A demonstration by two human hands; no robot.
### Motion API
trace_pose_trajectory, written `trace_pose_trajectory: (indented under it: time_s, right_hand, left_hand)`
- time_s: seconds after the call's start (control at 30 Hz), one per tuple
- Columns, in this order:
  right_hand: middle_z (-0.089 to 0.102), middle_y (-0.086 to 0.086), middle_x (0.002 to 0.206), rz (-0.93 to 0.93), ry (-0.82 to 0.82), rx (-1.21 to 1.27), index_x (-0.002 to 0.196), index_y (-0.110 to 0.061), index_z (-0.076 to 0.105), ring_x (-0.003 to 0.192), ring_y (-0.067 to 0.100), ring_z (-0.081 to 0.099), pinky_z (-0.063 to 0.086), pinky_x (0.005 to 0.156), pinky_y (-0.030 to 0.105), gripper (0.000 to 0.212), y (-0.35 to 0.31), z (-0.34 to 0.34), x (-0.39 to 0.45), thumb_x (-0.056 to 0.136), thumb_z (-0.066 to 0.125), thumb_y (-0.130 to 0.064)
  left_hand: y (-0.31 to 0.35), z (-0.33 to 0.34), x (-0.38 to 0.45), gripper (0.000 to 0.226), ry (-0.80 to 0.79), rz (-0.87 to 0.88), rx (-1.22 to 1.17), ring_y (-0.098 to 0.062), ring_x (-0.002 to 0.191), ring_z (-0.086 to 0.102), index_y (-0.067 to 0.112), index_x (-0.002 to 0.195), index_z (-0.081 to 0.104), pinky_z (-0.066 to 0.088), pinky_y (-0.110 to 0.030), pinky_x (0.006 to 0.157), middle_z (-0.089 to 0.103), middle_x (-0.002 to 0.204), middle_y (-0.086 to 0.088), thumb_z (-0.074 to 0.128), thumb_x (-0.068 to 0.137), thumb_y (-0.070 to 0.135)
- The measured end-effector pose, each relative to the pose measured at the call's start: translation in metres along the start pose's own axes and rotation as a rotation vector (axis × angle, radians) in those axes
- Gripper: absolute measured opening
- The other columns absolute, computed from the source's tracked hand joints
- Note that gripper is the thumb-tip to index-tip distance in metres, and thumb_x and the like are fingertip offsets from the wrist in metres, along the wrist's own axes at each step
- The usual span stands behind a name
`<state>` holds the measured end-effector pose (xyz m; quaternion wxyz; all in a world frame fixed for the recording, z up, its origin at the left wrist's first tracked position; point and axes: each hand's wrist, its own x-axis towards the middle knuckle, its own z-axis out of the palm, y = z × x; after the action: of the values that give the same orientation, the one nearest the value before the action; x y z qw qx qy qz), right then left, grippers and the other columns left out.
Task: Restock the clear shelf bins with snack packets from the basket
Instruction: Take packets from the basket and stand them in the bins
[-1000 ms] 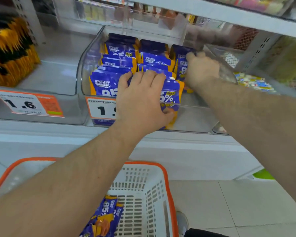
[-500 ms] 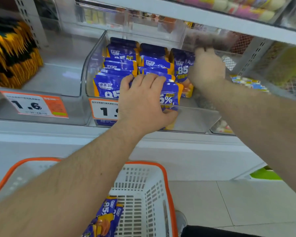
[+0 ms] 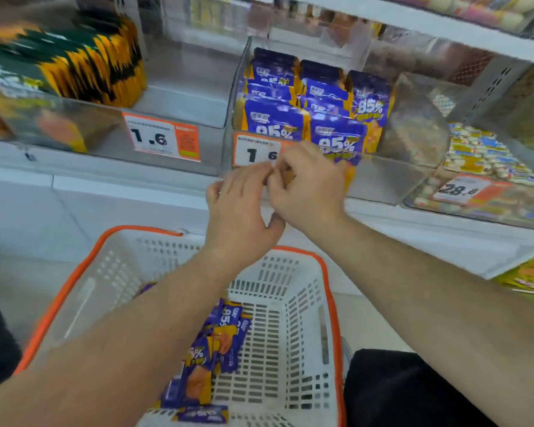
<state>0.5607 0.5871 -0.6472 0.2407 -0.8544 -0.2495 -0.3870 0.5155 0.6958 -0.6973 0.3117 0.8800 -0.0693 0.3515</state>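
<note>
Purple and orange snack packets [image 3: 278,121] marked 85% stand in rows in the clear shelf bin [image 3: 392,177]. My left hand [image 3: 241,211] and my right hand [image 3: 309,186] meet just in front of the bin's front wall, over its price label [image 3: 255,154]. The left fingers lie relaxed. The right fingers are loosely curled against them. I see no packet in either hand, though motion blurs them. Below my arms stands the white basket with an orange rim [image 3: 330,288]. Several more purple packets [image 3: 216,349] lie at its bottom.
A clear bin of green and yellow packets [image 3: 74,63] stands at the left with a 1.6 tag [image 3: 161,137]. At the right, a bin of small wrapped sweets [image 3: 481,155] carries a 28.8 tag [image 3: 463,189]. An upper shelf [image 3: 444,23] overhangs the bins.
Both hands have come out of the bin and down to its front wall, where they now meet. The left hand let go of the front packets. The view has tilted down towards the basket.
</note>
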Motion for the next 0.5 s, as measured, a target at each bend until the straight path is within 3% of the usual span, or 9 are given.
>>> trace_pose_trajectory:
  time_s: [0.1,0.2,0.27,0.37,0.43,0.5]
  right_hand:
    - [0.060,0.005,0.074,0.095,-0.241,0.108,0.068,-0.011,0.060,0.068,0.029,0.059,0.045,0.056,0.032,0.011,-0.013,0.040,-0.041,0.072,0.057,-0.020]
    - [0.057,0.001,0.081,0.320,-0.667,0.097,0.076,-0.015,0.060,0.074,0.022,0.052,0.045,0.065,0.032,0.006,-0.017,0.080,-0.086,0.081,0.059,-0.018]
    - [0.055,0.003,0.079,0.446,-1.004,0.093,0.078,-0.015,0.059,0.073,0.020,0.049,0.039,0.063,0.029,0.009,-0.019,0.107,-0.123,0.087,0.057,-0.016]
    - [0.058,0.015,0.079,0.472,-1.588,0.017,0.077,-0.011,0.055,0.065,0.023,0.048,0.038,0.059,0.035,0.025,-0.029,0.138,-0.185,0.095,0.056,-0.028]
    - [0.068,0.016,0.108,0.594,-1.884,0.034,0.096,-0.007,0.061,0.077,0.025,0.058,0.051,0.074,0.039,0.041,-0.045,0.143,-0.224,0.095,0.055,-0.048]
    - [0.048,0.009,0.146,0.782,-2.045,0.112,0.140,-0.012,0.046,0.121,0.029,0.054,0.042,0.105,0.043,0.073,-0.066,0.144,-0.259,0.089,0.054,-0.064]
  left_hand:
    - [-0.039,-0.012,-0.042,0.060,-0.187,-0.178,0.019,-0.023,0.121,0.049,0.016,0.131,0.055,0.020,-0.026,0.090,0.059,0.129,-0.002,0.060,0.073,0.034]
    - [-0.077,-0.021,-0.084,0.057,-0.454,-0.548,0.036,-0.023,0.125,0.048,0.020,0.138,0.048,0.032,-0.038,0.107,0.053,0.137,0.001,0.066,0.085,0.030]
    - [-0.098,-0.028,-0.112,0.053,-0.605,-0.785,0.009,-0.024,0.111,0.057,0.022,0.137,0.046,0.046,-0.046,0.098,0.055,0.135,0.001,0.063,0.087,0.030]
    - [-0.118,-0.037,-0.146,0.046,-0.763,-0.922,0.015,-0.023,0.091,0.062,0.023,0.134,0.046,0.053,-0.048,0.085,0.056,0.131,0.002,0.059,0.091,0.031]
    - [-0.127,-0.040,-0.162,0.043,-0.814,-0.986,0.001,-0.020,0.093,0.061,0.024,0.132,0.048,0.053,-0.045,0.087,0.055,0.129,0.004,0.059,0.091,0.030]
    - [-0.134,-0.039,-0.172,0.037,-0.832,-1.031,0.005,-0.018,0.095,0.061,0.024,0.127,0.051,0.053,-0.041,0.086,0.056,0.126,0.006,0.059,0.091,0.029]
